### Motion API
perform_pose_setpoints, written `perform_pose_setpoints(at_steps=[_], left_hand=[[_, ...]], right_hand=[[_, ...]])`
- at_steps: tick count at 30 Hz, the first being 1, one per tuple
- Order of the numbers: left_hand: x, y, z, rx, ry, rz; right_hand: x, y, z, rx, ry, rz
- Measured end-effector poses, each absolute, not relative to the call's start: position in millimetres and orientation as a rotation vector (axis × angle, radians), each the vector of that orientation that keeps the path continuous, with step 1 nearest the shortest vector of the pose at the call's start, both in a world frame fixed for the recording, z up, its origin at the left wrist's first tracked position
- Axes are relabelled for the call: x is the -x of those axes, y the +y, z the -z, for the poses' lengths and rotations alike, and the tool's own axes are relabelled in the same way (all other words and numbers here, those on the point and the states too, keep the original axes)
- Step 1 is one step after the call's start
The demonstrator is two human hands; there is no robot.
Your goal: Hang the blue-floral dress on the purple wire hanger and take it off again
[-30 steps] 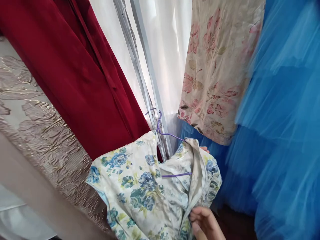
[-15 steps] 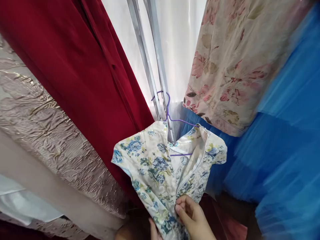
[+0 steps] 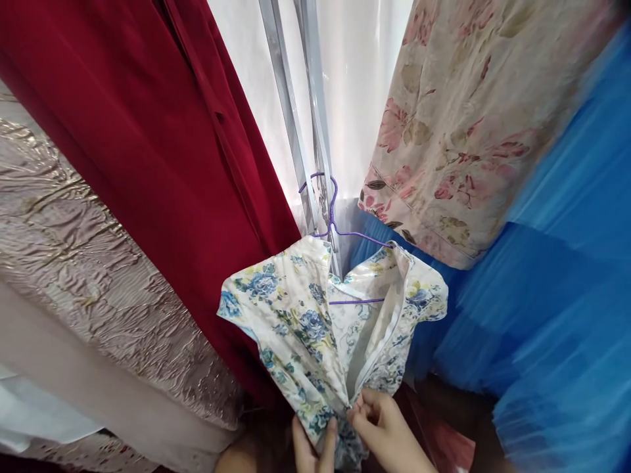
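Note:
A white garment with blue and yellow flowers [image 3: 296,328] hangs on a purple wire hanger [image 3: 362,238], its zipped opening spread wide from the neckline down. At the foot of that opening, my right hand [image 3: 387,424] pinches the zipper pull [image 3: 348,406]; the fingertips partly cover it. Below and to the left, my left hand [image 3: 314,448] grips the floral cloth, with two fingers showing in front of it and the rest cut off by the bottom edge. The hanger's hook is over a grey metal stand [image 3: 297,131].
A long red garment [image 3: 162,151] and a textured pinkish one with gold [image 3: 93,243] hang at left. Pink-flowered beige cloth [image 3: 444,144] and blue tulle [image 3: 557,282] hang at right. White fabric [image 3: 365,85] is behind the stand.
The opening has widened and reaches lower, as my right hand has shifted slightly down. More of my left hand has come into view on the cloth.

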State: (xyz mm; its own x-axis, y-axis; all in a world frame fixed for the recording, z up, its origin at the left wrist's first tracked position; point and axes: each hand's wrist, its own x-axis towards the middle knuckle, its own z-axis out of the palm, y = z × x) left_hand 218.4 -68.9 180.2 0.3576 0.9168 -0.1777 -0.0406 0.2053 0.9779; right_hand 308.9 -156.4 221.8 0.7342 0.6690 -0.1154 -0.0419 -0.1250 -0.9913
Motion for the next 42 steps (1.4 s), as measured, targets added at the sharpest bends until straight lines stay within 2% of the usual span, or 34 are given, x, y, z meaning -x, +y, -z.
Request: perform_pose_setpoints(at_steps=[4,6,11,18,23,28,32,38,42], left_hand=[[-231,-71,-161,-1.578,0.972,-1.434],[-238,-77,-153,-1.795,0.854,-1.543],[-251,-85,-145,-1.813,0.585,-1.231],[-253,-93,-145,-1.703,0.552,-1.194],[-257,-105,-139,-1.687,0.515,-1.155],[-267,-102,-149,-1.752,0.451,-1.093],[-275,-108,-147,-1.824,0.381,-1.087],[-274,-109,-134,-1.907,0.325,-1.052],[-269,-71,-184,-2.001,0.211,-1.015]], right_hand=[[-309,-162,-231,1.571,-0.468,-0.651],[-310,-164,-235,1.581,-0.461,-0.652],[-309,-167,-224,1.488,-0.411,-0.670],[-304,-169,-218,1.428,-0.435,-0.731],[-327,-155,-278,1.495,-0.475,-0.596],[-372,-124,-364,1.515,-0.643,-0.252],[-394,-103,-413,1.487,-0.692,-0.142],[-401,-99,-432,1.405,-0.694,-0.148],[-400,-109,-423,1.334,-0.709,-0.185]])
